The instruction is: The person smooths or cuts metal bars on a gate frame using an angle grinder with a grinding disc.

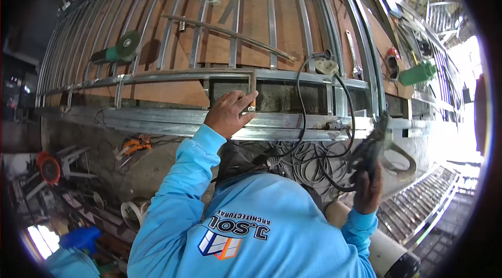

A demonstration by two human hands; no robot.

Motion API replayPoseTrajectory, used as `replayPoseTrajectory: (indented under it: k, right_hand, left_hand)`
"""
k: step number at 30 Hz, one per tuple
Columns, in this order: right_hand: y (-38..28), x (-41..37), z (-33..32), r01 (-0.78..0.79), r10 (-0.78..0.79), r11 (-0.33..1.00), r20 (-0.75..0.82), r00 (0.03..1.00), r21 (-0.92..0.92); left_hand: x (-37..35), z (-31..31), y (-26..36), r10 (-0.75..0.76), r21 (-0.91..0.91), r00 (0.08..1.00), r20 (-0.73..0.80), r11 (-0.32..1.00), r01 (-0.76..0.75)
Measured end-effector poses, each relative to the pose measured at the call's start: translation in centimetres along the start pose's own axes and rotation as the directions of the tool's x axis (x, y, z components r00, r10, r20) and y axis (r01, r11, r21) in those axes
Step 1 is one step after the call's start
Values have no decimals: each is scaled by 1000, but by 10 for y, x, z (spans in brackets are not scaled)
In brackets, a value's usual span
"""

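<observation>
My left hand [230,113] rests at the front edge of the metal frame, its fingers closed on the end of a metal square [252,83] whose long arm runs left along the frame's rail [172,76]. At the right, my right hand [368,189] is wrapped round a dark tool [369,147], blurred, with a cable near it. Below my left hand lie long shiny metal tubes [157,122].
An angle grinder [117,50] lies on the bars at the left. A long thin bar [230,34] lies across them. A welding clamp [326,65], a wrench [353,54] and a green tool [418,73] are further right. Coiled cables [314,165] cover the floor.
</observation>
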State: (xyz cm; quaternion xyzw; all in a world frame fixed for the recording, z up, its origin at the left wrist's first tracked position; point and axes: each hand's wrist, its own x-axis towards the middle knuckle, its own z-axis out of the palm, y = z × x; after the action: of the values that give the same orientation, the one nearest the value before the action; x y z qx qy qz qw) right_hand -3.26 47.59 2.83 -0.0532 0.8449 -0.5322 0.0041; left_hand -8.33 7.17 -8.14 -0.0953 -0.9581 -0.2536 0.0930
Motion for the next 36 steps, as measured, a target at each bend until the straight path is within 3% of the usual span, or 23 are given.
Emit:
replayPoseTrajectory:
  k: [3,5,6,10,15,18,21,22,26,27,32,35,36]
  right_hand:
    - [-39,-5,40,-49,38,992,100,994,114]
    - [-70,5,61,-115,56,948,200,978,295]
    - [-73,7,75,-138,83,927,170,982,349]
    - [-80,32,104,-197,167,969,196,966,148]
    - [-59,46,121,-9,13,995,46,999,-99]
    - [-43,55,114,74,-104,922,-59,993,-380]
    - [-29,57,106,-218,165,940,-211,963,-261]
    - [-15,58,102,-219,162,949,-242,957,-227]
    - [0,61,94,-205,103,906,-279,955,-370]
    - [2,61,95,-230,155,937,-279,948,-261]
    - [40,66,97,-55,-61,900,-251,966,-433]
    - [23,66,99,-172,84,912,-240,967,-372]
    - [23,65,100,-158,66,919,-254,965,-361]
  left_hand:
    - [4,2,-6,27,-42,999,31,999,-26]
    - [6,3,-11,53,-59,997,55,997,-49]
    - [8,4,-13,63,-66,996,63,996,-59]
    - [12,4,-19,86,-75,994,64,994,-81]
    - [15,2,-16,104,-53,994,33,993,-102]
    - [16,1,-14,96,-66,995,17,993,-95]
    - [16,0,-13,97,-75,995,5,992,-97]
    - [16,2,-14,107,-69,994,-7,992,-107]
    - [15,-1,-13,96,-63,995,2,993,-96]
    - [15,-2,-13,92,-66,996,5,994,-92]
    - [15,-1,-14,97,-56,995,13,994,-96]
    - [15,0,-14,95,-46,995,16,994,-94]
    - [15,-1,-14,92,-44,996,21,995,-91]
